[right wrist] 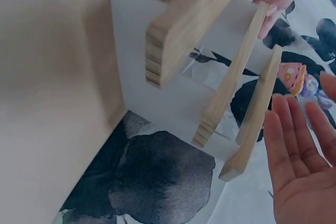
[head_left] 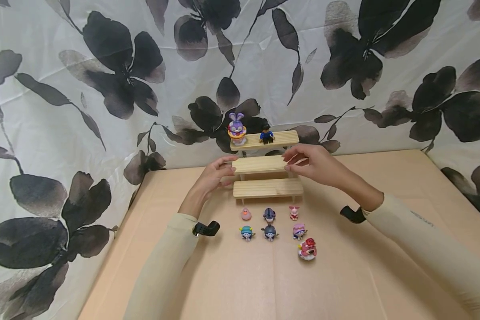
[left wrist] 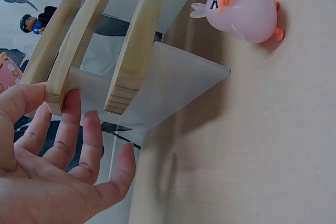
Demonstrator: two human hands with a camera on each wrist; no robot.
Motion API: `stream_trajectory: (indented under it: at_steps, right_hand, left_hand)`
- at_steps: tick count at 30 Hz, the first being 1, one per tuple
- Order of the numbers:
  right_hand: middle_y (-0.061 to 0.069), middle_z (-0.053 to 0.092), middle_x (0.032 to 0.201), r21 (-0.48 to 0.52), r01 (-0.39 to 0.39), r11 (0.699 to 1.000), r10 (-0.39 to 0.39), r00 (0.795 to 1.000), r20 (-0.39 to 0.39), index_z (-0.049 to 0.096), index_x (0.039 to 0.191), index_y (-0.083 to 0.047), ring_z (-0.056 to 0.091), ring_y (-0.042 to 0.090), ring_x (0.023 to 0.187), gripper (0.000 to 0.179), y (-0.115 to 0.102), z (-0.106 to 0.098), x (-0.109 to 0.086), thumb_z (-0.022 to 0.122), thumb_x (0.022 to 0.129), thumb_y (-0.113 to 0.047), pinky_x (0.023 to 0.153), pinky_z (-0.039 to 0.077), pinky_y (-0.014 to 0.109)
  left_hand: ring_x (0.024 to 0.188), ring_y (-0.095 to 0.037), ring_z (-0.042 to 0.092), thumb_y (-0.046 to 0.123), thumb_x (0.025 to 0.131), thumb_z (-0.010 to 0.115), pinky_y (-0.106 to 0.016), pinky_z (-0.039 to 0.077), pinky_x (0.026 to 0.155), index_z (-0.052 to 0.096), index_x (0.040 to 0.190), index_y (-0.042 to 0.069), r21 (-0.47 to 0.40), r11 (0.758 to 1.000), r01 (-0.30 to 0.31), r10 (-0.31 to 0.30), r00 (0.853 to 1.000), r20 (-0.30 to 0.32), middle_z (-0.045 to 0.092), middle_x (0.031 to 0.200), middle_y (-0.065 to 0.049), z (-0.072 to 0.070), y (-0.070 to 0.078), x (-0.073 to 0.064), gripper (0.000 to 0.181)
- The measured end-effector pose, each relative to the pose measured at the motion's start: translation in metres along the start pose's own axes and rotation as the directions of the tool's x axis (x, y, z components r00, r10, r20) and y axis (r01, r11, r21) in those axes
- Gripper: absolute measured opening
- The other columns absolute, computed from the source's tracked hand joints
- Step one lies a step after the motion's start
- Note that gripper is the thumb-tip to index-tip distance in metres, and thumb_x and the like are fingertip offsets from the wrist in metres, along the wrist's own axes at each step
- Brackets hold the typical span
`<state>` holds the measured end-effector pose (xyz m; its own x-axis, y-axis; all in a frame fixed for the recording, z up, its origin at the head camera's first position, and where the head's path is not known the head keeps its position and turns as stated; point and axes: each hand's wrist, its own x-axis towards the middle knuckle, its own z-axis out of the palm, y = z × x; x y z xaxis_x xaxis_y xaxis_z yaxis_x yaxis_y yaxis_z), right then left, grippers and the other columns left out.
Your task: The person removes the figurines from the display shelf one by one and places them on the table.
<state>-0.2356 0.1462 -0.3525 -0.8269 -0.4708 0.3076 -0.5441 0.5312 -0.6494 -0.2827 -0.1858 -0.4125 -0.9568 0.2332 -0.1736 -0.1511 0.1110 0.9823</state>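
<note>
A three-tier wooden display stand (head_left: 268,188) with pale boards and whitish side panels (left wrist: 178,77) stands at the back. My left hand (head_left: 214,178) pinches the left end of its middle board (left wrist: 79,51) between thumb and fingertips, the other fingers spread below. By the right end of the boards is my right hand (head_left: 314,164), its fingers loosely extended; the right wrist view shows that palm (right wrist: 302,177) apart from the wood. On the top board (head_left: 286,138) stand a purple rabbit figurine (head_left: 237,129) and a small blue-topped toy figure (head_left: 266,134).
Several small figurines stand in front of the stand: a pink duck (head_left: 246,214), a pink pig (head_left: 294,213), a pink-hatted figure (head_left: 299,231) and a red one (head_left: 307,250) among them. A floral cloth (head_left: 264,66) hangs behind the tan table (head_left: 336,284).
</note>
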Motion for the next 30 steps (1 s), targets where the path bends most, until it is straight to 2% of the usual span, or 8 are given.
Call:
stream_trajectory:
  at_steps: [8, 14, 24, 30]
  right_hand:
    - [0.010, 0.070, 0.111, 0.005, -0.012, 1.000, 0.012, 0.991, -0.130, 0.067, 0.121, -0.002, 0.069, 0.024, 0.101, 0.031, 0.004, -0.002, 0.029, 0.075, 0.093, -0.013, 0.086, 0.057, 0.041]
    - [0.012, 0.071, 0.114, 0.036, -0.010, 0.999, 0.017, 0.979, -0.201, 0.066, 0.124, -0.002, 0.070, 0.026, 0.102, 0.034, 0.011, -0.001, 0.047, 0.074, 0.092, -0.012, 0.087, 0.057, 0.043]
    - [0.013, 0.070, 0.117, 0.039, -0.017, 0.999, 0.026, 0.972, -0.234, 0.063, 0.132, -0.004, 0.070, 0.026, 0.104, 0.043, 0.018, -0.001, 0.069, 0.075, 0.092, -0.014, 0.085, 0.057, 0.045]
    - [0.014, 0.064, 0.130, 0.048, -0.045, 0.998, 0.053, 0.983, -0.176, 0.055, 0.142, -0.007, 0.064, 0.031, 0.118, 0.052, 0.018, -0.001, 0.083, 0.074, 0.094, -0.016, 0.100, 0.052, 0.047]
  left_hand:
    - [0.125, -0.040, 0.053, 0.011, 0.098, 0.064, -0.061, 0.042, 0.108, 0.060, 0.138, 0.020, -0.010, 1.000, 0.003, -0.003, 1.000, 0.006, 0.061, 0.121, -0.007, 0.001, 0.001, 0.000, 0.041]
    - [0.127, -0.042, 0.051, 0.010, 0.098, 0.063, -0.060, 0.042, 0.107, 0.060, 0.138, 0.020, -0.012, 1.000, 0.006, -0.006, 1.000, 0.005, 0.061, 0.117, -0.007, 0.000, 0.001, 0.000, 0.041]
    - [0.127, -0.042, 0.051, 0.009, 0.097, 0.063, -0.060, 0.043, 0.107, 0.061, 0.137, 0.021, -0.023, 1.000, 0.010, -0.010, 1.000, 0.004, 0.061, 0.116, -0.006, -0.001, 0.000, 0.000, 0.042]
    - [0.121, -0.036, 0.055, 0.011, 0.098, 0.064, -0.059, 0.043, 0.107, 0.061, 0.137, 0.022, -0.013, 1.000, 0.005, -0.005, 1.000, 0.004, 0.062, 0.119, -0.007, -0.001, 0.001, 0.000, 0.041]
